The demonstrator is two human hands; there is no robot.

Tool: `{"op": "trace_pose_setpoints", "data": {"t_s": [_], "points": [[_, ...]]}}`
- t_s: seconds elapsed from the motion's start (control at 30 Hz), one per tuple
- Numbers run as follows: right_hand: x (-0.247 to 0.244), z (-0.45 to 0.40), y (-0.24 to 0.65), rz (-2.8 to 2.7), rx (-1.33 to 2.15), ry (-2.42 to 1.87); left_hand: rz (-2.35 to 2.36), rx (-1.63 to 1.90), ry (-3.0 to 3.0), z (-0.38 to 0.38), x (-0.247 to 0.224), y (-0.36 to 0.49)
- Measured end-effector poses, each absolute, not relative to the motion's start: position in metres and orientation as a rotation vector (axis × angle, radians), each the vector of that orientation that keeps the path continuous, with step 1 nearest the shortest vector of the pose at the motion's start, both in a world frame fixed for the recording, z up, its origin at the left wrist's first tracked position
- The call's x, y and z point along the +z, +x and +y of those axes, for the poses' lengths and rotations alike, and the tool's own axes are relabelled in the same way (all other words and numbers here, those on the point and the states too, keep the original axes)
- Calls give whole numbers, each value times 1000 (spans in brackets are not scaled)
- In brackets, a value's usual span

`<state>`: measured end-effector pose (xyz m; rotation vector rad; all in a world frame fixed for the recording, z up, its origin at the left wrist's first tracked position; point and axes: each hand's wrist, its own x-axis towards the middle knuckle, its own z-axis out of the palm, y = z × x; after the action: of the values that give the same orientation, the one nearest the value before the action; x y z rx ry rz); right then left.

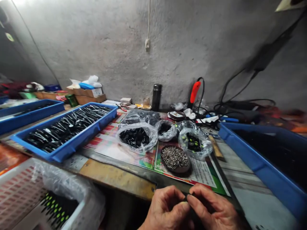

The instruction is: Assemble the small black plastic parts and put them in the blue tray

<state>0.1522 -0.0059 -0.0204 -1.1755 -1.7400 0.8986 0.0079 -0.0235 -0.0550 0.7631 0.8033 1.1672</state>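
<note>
My left hand (167,207) and my right hand (211,206) meet at the table's front edge, thumbs and fingertips pinched close together. Between them is a small dark piece (185,198), mostly hidden by the fingers, so its kind cannot be made out. Just beyond the hands sits a round dish (174,159) heaped with small shiny metal pins or rivets. Behind it lie open plastic bags: a large one with black parts (134,137), a smaller one with black parts (165,129), and one with black and yellow-green parts (194,142).
A blue tray (87,140) full of black parts stands on the left, another blue tray (259,159) on the right. A white basket (16,188) is below left. Farther back are a dark flask (156,97), a red-handled tool (194,92) and pliers (122,108).
</note>
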Motion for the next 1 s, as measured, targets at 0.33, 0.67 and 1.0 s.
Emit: {"op": "trace_pose_setpoints", "data": {"t_s": [0.33, 0.67, 1.0], "points": [[0, 9, 147, -1916, 909, -1041, 885, 1083, 824, -21, -30, -16], [55, 102, 83, -2506, 419, -902, 896, 1196, 745, -26, -39, -57], [29, 163, -15, -2870, -101, -1177, 949, 1292, 693, -31, -40, -88]]}}
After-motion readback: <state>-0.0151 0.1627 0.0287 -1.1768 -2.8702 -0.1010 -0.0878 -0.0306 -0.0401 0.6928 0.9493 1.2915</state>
